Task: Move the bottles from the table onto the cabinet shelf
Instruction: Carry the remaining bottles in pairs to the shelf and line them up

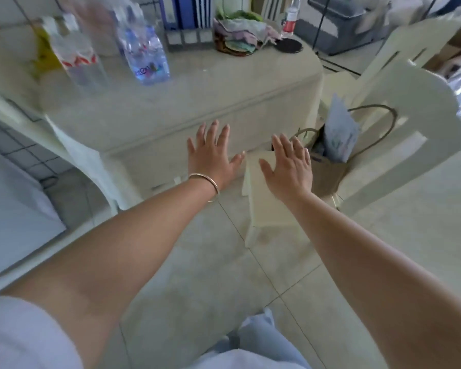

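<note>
Several clear plastic bottles stand at the far left of the pale table (224,83): one with a red-and-white label (76,53), one with a blue label (147,54), and blurred ones behind them. A smaller bottle with a red label (290,18) stands at the table's far right. My left hand (210,153), with a bangle on its wrist, is spread flat in front of the table's near edge. My right hand (288,166) is spread flat beside it, above a low stool. Both hands hold nothing and are well short of the bottles.
A cream chair (399,129) stands to the right with a brown paper bag (330,166) of papers on its seat. A low stool (266,198) sits under the table's edge. Folders, a jar of cloths (240,30) and a black lid (289,45) are at the back.
</note>
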